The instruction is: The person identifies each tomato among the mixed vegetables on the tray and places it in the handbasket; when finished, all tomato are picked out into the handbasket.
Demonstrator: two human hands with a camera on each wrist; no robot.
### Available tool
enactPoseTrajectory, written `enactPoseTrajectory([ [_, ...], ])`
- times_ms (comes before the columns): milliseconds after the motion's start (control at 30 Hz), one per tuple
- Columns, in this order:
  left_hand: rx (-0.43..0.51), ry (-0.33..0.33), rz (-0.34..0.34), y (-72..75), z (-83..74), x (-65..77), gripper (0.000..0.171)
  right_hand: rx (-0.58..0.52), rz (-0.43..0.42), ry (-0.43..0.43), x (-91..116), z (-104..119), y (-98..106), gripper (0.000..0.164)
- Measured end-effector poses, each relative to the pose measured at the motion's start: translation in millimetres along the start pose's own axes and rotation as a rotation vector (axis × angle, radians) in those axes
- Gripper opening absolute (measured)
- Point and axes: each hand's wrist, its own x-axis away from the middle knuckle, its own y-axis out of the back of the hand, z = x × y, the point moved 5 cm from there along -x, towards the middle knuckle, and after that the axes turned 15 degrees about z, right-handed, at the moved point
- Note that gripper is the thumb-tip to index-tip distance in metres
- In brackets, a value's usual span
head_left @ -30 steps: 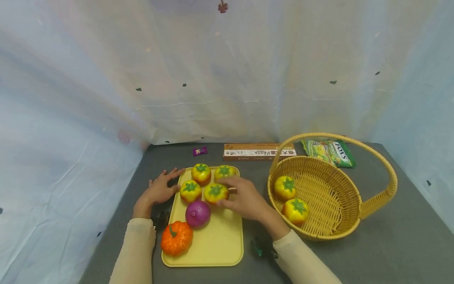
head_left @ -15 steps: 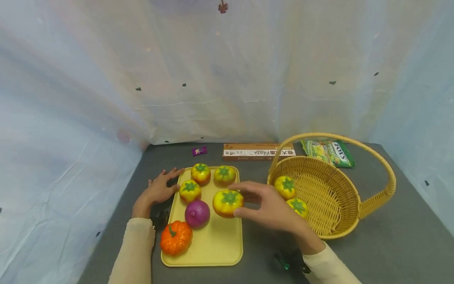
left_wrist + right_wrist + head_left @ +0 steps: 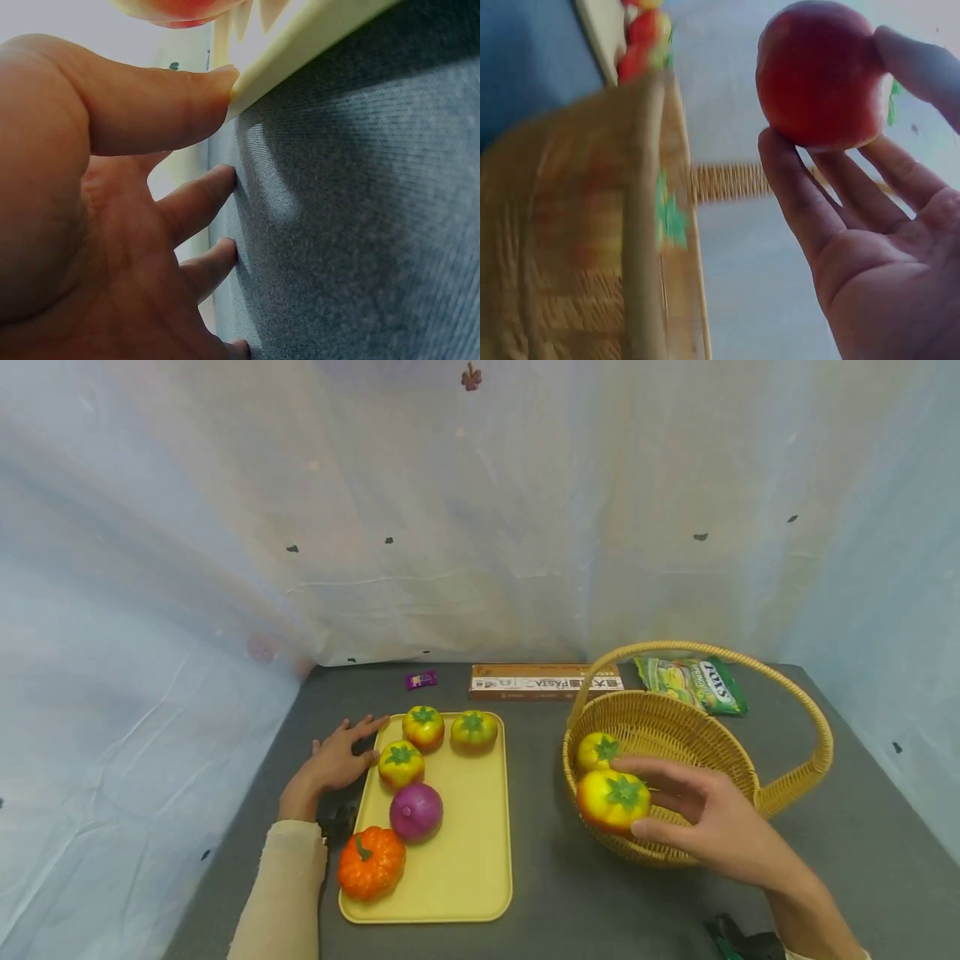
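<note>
My right hand (image 3: pixel 708 818) holds a yellow-and-red tomato (image 3: pixel 611 806) between thumb and fingertips, over the near left side of the wicker basket (image 3: pixel 697 731). In the right wrist view the red underside of this held tomato (image 3: pixel 817 75) shows above the basket rim. Another tomato (image 3: pixel 595 749) lies in the basket behind it; the held one hides part of the inside. My left hand (image 3: pixel 339 764) rests with spread fingers at the left edge of the yellow tray (image 3: pixel 468 868), its thumb (image 3: pixel 165 109) touching the rim. Its other fingertips meet the dark cloth.
Three tomatoes, including a greener one (image 3: pixel 473 732), a purple onion (image 3: pixel 416 812) and an orange pumpkin (image 3: pixel 371 863) sit on the tray. Behind stand a pasta box (image 3: pixel 546 682), a small purple packet (image 3: pixel 421 680) and a green bag (image 3: pixel 693 683). The basket's tall handle (image 3: pixel 813 710) arches over it.
My right hand has lifted a tomato from the middle of the tray and carried it right, over the basket. The left hand has stayed at the tray's edge.
</note>
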Motion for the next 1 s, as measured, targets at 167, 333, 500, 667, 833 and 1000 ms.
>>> enactPoseTrajectory([
  [167,0.002,0.002,-0.001,-0.2,1.6,-0.1,0.061,0.076,-0.027,-0.099,30,-6,17,0.052],
  [333,0.001,-0.005,-0.003,0.0,1.9,-0.4,0.061,0.175,-0.062,-0.215,52,-11,30,0.052],
  [500,0.001,0.000,-0.005,0.0,1.0,0.2,0.061,0.252,-0.048,-0.281,61,-14,38,0.050],
  [667,0.003,0.011,-0.001,0.1,0.6,-0.2,0.061,0.311,-0.036,-0.336,60,-21,39,0.050],
  [833,0.003,0.007,0.000,-0.6,0.9,-0.6,0.061,0.267,0.025,-0.369,52,-27,36,0.051],
  [1000,0.006,0.007,0.012,-0.9,2.7,-1.7,0.061,0.180,0.082,-0.354,41,-32,30,0.053],
])
